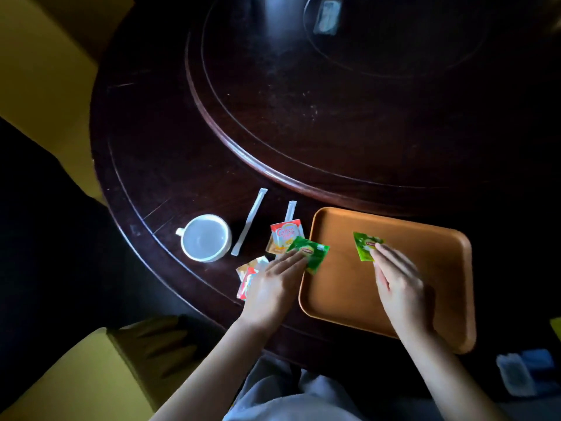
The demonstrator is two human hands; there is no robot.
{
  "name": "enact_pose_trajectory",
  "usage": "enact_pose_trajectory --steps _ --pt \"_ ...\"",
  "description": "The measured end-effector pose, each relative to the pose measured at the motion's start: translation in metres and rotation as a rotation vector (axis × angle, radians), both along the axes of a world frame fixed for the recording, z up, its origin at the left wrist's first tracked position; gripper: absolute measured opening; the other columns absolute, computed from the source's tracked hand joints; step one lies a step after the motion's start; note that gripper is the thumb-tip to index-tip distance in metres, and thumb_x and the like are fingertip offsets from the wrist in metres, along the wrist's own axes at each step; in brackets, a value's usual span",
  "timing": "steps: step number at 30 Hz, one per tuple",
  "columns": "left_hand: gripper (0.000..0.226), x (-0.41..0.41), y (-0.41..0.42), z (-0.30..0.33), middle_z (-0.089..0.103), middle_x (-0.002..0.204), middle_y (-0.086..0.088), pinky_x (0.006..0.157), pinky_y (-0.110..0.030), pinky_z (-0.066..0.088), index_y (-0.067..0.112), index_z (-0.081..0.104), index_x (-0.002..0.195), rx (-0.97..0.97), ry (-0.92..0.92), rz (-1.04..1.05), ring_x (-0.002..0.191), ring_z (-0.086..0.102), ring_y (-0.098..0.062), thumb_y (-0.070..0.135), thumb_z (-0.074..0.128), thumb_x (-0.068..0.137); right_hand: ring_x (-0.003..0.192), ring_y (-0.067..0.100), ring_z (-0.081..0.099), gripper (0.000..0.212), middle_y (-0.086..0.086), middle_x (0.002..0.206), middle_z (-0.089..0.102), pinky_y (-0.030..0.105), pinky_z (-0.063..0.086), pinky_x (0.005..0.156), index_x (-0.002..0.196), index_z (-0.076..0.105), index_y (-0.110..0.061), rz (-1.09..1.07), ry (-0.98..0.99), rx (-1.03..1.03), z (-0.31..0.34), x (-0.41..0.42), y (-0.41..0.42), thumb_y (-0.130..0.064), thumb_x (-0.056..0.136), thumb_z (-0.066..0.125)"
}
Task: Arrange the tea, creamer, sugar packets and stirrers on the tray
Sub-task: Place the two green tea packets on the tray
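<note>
An orange-brown tray [425, 287] lies on the dark table in front of me. My right hand [400, 287] pinches a green tea packet [364, 246] over the tray's middle. My left hand [273, 284] holds a second green tea packet [312, 252] at the tray's left rim. A red and white creamer packet [285, 235] sits just left of the tray, partly under that tea packet. Another red and white packet [249, 276] lies beside my left hand. Two white paper-wrapped stirrers lie on the table, a long one [249, 221] and one [290, 209] partly hidden behind the creamer.
A white cup [205, 238] stands left of the stirrers. A raised round turntable [303, 117] fills the table's middle, close behind the tray. Yellow chairs [69, 378] sit at left. A blue and white object [525, 372] lies at lower right.
</note>
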State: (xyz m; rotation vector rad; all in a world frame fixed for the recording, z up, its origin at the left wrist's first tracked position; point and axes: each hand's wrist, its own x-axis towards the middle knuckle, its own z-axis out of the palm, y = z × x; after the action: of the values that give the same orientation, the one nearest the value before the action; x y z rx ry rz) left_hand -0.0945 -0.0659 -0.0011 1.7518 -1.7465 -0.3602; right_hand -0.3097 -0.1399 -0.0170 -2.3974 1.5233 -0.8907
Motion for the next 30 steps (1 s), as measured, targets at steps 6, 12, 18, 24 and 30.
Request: enact_pose_trajectory --steps 6,12,18,24,30 --pt "0.019 -0.043 -0.031 -0.024 0.071 0.104 -0.013 0.076 -0.037 0.058 0.004 0.071 0.092 0.069 -0.17 -0.169 0.1 0.066 -0.026 0.004 0.065 0.075 0.094 0.022 0.068 0.025 0.004 0.103 0.073 0.03 0.048 0.084 0.094 0.074 -0.011 0.008 0.187 0.059 -0.019 -0.026 0.013 -0.014 0.081 0.054" --pt "0.037 -0.049 -0.016 -0.027 0.055 0.131 -0.017 0.099 -0.046 0.039 0.012 0.062 0.114 0.134 -0.367 -0.286 0.125 0.047 -0.033 0.029 0.06 0.081 0.118 0.024 0.045 0.048 0.01 0.125 0.062 0.034 0.034 0.092 0.117 0.064 -0.016 -0.005 0.311 0.23 -0.025 -0.031 0.029 -0.036 0.077 0.047" --pt "0.055 -0.046 -0.017 -0.034 0.002 0.157 -0.011 0.113 -0.041 0.021 0.026 0.025 0.144 0.452 -0.388 -0.4 0.137 -0.012 -0.02 0.04 0.042 0.093 0.128 0.026 0.044 0.058 0.008 0.141 0.048 0.045 0.043 0.097 0.131 0.052 -0.019 0.063 0.504 0.396 -0.025 -0.027 0.036 -0.044 0.082 0.033" --pt "0.055 -0.05 -0.034 -0.03 -0.005 0.157 -0.009 0.112 -0.039 0.023 0.027 0.019 0.146 0.496 -0.406 -0.38 0.143 -0.005 -0.021 0.041 0.037 0.096 0.125 0.029 0.049 0.059 0.01 0.138 0.051 0.049 0.046 0.091 0.129 0.054 -0.018 0.022 0.535 0.436 -0.024 -0.019 0.017 -0.044 0.082 0.031" --pt "0.053 -0.056 -0.055 -0.034 0.0 0.157 -0.009 0.109 -0.043 0.028 0.027 0.023 0.145 0.483 -0.4 -0.324 0.144 -0.002 -0.023 0.041 0.038 0.095 0.123 0.033 0.051 0.055 0.013 0.135 0.054 0.05 0.048 0.09 0.127 0.056 -0.015 0.014 0.543 0.409 -0.028 -0.015 -0.006 -0.043 0.082 0.037"
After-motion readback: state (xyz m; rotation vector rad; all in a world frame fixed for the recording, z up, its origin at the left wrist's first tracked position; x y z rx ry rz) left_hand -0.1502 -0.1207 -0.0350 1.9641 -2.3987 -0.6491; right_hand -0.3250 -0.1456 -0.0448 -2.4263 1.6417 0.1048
